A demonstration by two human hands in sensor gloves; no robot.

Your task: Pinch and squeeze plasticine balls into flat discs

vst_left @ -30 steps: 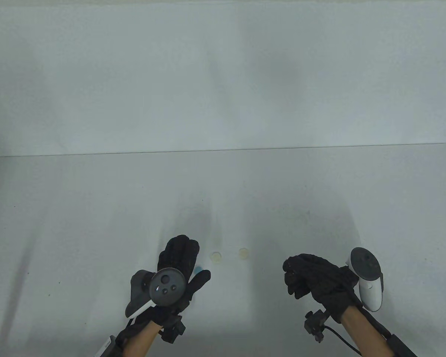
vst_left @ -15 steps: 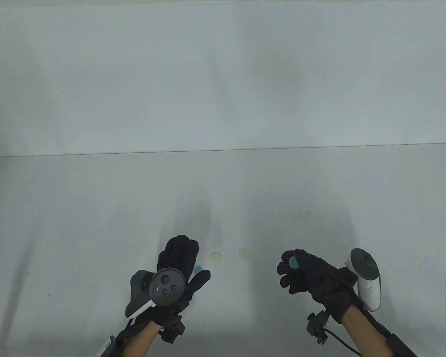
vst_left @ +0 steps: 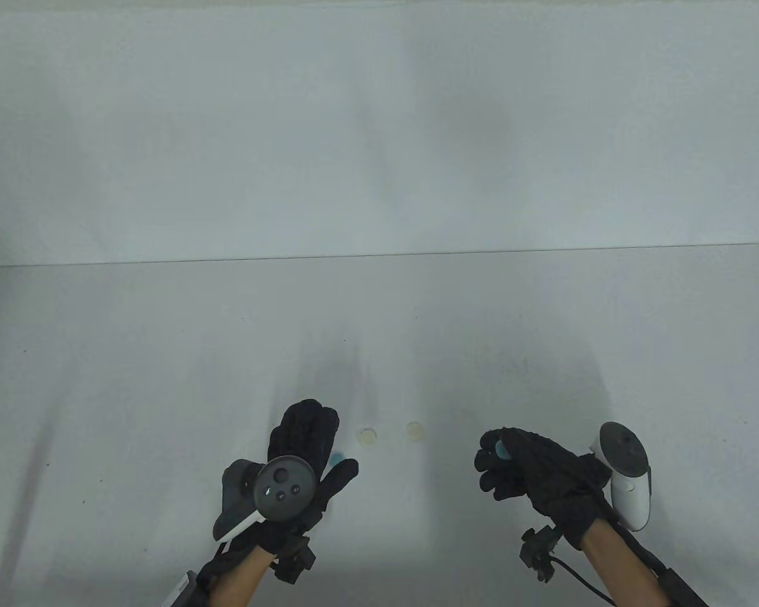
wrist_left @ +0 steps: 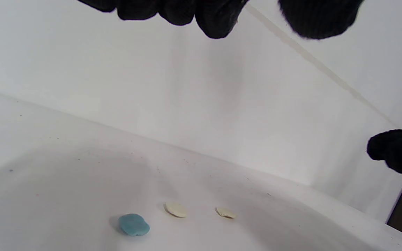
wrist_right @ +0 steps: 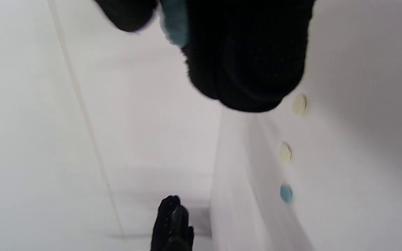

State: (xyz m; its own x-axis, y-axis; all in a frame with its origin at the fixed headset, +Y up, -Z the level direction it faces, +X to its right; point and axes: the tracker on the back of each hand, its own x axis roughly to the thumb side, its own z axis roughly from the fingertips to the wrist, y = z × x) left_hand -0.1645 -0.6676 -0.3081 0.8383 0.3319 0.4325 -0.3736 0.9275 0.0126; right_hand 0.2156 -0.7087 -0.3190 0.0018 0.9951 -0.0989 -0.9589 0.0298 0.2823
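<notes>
My right hand [vst_left: 505, 465] hangs above the table and pinches a blue plasticine piece [vst_left: 499, 449] between thumb and fingers; it also shows in the right wrist view [wrist_right: 175, 21]. My left hand [vst_left: 313, 442] is held flat with fingers spread over the table, empty. A flattened blue disc [wrist_left: 133, 225] lies on the table just beside it, partly hidden in the table view [vst_left: 336, 459]. Two flat cream discs lie to its right, the nearer cream disc [vst_left: 367, 435] and the farther cream disc [vst_left: 415, 430].
The white table [vst_left: 133, 379] ends at a white back wall [vst_left: 379, 126]. The three discs lie in a row between my hands, as the right wrist view [wrist_right: 286, 193] shows.
My right hand has loosened from a closed fist, and the blue piece between its fingers has come into view. It shifted slightly. My left hand has not moved.
</notes>
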